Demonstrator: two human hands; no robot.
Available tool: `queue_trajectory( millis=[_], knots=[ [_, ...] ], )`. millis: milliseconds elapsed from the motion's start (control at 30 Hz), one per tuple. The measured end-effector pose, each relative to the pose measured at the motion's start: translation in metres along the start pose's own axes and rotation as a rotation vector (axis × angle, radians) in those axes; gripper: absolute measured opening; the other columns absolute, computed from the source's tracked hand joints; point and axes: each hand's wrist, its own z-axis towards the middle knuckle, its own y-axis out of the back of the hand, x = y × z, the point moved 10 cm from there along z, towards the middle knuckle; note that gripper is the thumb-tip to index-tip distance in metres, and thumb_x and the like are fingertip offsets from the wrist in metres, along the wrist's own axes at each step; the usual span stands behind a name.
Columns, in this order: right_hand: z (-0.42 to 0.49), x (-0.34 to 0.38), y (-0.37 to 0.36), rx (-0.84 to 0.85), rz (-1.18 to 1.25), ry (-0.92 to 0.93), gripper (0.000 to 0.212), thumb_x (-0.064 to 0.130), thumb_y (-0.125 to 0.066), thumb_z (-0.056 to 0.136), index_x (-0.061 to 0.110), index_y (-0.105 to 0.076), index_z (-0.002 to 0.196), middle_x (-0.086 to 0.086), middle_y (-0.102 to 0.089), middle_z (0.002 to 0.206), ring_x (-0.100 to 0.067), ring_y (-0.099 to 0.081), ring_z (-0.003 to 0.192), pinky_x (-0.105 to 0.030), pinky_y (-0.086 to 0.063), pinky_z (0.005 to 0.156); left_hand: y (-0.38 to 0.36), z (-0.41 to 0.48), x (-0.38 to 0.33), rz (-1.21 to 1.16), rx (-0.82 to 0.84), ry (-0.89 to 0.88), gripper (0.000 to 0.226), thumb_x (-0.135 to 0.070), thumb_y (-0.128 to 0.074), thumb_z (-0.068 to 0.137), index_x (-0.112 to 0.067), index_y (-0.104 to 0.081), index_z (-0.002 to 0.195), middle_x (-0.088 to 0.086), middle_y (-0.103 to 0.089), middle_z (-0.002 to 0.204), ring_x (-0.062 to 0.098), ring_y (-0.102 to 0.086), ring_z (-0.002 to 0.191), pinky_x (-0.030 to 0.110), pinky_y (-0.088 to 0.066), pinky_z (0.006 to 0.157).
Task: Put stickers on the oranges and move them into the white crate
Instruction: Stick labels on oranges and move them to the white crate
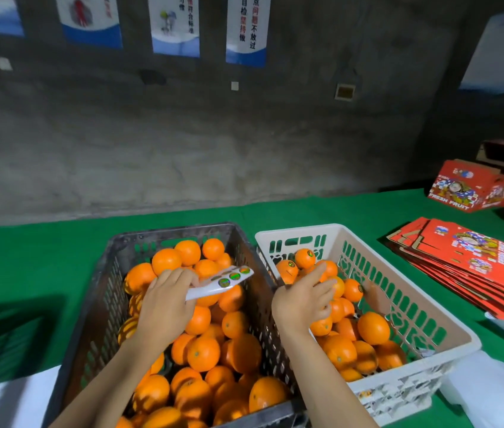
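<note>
Holding oranges (201,350): dark crate (96,304) full, white crate (429,307) partly.

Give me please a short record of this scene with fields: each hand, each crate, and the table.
left hand: over the dark crate, holds a white sticker strip
right hand: over the white crate, fingers spread, holds nothing I can see
dark crate: full of oranges
white crate: partly filled, some oranges show stickers
table: green cover, flat red fruit boxes at the right
</note>
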Motion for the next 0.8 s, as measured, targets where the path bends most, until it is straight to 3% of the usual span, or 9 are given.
queue_trajectory(
  millis=[133, 233, 367, 433, 500, 567, 667, 733, 800],
  knots=[
    [-0.002, 0.004, 0.002, -0.007, 0.003, -0.012, 0.091, 0.028, -0.060, 0.095, 0.010, 0.004, 0.157, -0.023, 0.009, 0.163, -0.039, 0.007, 0.151, -0.059, -0.010, 0.118, 0.006, 0.002, -0.005, 0.008, -0.083, -0.053, 0.036, 0.004, -0.077, 0.066, -0.019, -0.060, 0.087, -0.005, -0.060, 0.092, 0.022, -0.051, 0.087, 0.032, -0.037, 0.069],
    [-0.007, 0.013, 0.006, -0.031, -0.047, 0.038, 0.087, 0.032, -0.055, 0.097, 0.006, 0.002, 0.157, -0.023, 0.009, 0.164, -0.039, 0.006, 0.151, -0.058, -0.008, 0.119, 0.013, 0.001, -0.011, 0.018, -0.156, -0.127, 0.029, -0.004, -0.065, 0.067, -0.021, -0.058, 0.090, -0.004, -0.061, 0.098, 0.022, -0.052, 0.093, 0.030, -0.035, 0.076],
    [-0.033, 0.052, 0.010, -0.142, -0.011, 0.507, 0.056, 0.026, -0.050, 0.100, 0.007, -0.036, 0.151, -0.018, -0.023, 0.161, -0.036, -0.015, 0.151, -0.053, -0.017, 0.120, 0.018, 0.002, -0.013, 0.031, -0.212, -0.143, 0.022, -0.011, -0.051, 0.072, -0.020, -0.058, 0.091, -0.003, -0.062, 0.099, 0.022, -0.051, 0.094, 0.030, -0.033, 0.077],
    [-0.052, 0.065, -0.002, 0.013, 0.156, 0.698, 0.039, 0.032, -0.037, 0.106, 0.014, -0.054, 0.136, -0.007, -0.050, 0.144, -0.025, -0.041, 0.138, -0.044, -0.032, 0.115, 0.019, 0.002, -0.016, 0.039, -0.228, -0.170, 0.023, -0.015, -0.045, 0.073, -0.020, -0.056, 0.091, -0.002, -0.062, 0.100, 0.023, -0.052, 0.096, 0.030, -0.033, 0.078],
    [-0.058, 0.063, -0.019, 0.260, 0.377, 0.605, 0.042, 0.045, -0.028, 0.106, 0.023, -0.060, 0.122, 0.006, -0.062, 0.119, -0.008, -0.055, 0.114, -0.037, -0.046, 0.100, 0.020, 0.001, -0.021, 0.051, -0.242, -0.205, 0.024, -0.014, -0.043, 0.071, -0.018, -0.058, 0.089, 0.001, -0.063, 0.102, 0.025, -0.053, 0.099, 0.032, -0.034, 0.080],
    [-0.055, 0.055, -0.037, 0.460, 0.613, 0.338, 0.035, 0.050, -0.041, 0.103, 0.028, -0.058, 0.123, 0.007, -0.066, 0.113, -0.009, -0.064, 0.105, -0.039, -0.054, 0.092, 0.022, 0.000, -0.025, 0.067, -0.259, -0.229, 0.022, -0.012, -0.043, 0.072, -0.015, -0.061, 0.085, 0.005, -0.065, 0.104, 0.028, -0.053, 0.102, 0.034, -0.035, 0.084],
    [-0.053, 0.041, -0.062, 0.686, 0.954, -0.072, 0.017, 0.032, -0.066, 0.095, 0.029, -0.061, 0.111, -0.009, -0.074, 0.105, -0.027, -0.073, 0.092, -0.040, -0.061, 0.074, 0.025, 0.000, -0.026, 0.110, -0.267, -0.240, 0.020, -0.004, -0.052, 0.069, -0.014, -0.062, 0.082, 0.009, -0.067, 0.106, 0.028, -0.051, 0.105, 0.037, -0.035, 0.085],
    [-0.054, 0.039, -0.066, 0.783, 1.013, -0.154, 0.010, 0.024, -0.069, 0.093, 0.017, -0.070, 0.100, -0.015, -0.076, 0.099, -0.027, -0.074, 0.088, -0.034, -0.058, 0.067, 0.023, 0.001, -0.027, 0.131, -0.239, -0.252, 0.025, -0.001, -0.058, 0.064, -0.015, -0.061, 0.084, 0.010, -0.067, 0.108, 0.028, -0.051, 0.105, 0.037, -0.034, 0.085],
    [-0.057, 0.036, -0.070, 0.845, 1.058, -0.218, 0.014, 0.019, -0.068, 0.093, 0.009, -0.072, 0.102, -0.016, -0.075, 0.101, -0.026, -0.074, 0.090, -0.033, -0.057, 0.069, 0.017, 0.003, -0.027, 0.137, -0.180, -0.258, 0.021, -0.012, -0.056, 0.071, -0.016, -0.062, 0.091, 0.010, -0.065, 0.113, 0.031, -0.054, 0.105, 0.037, -0.033, 0.086]
  ],
)
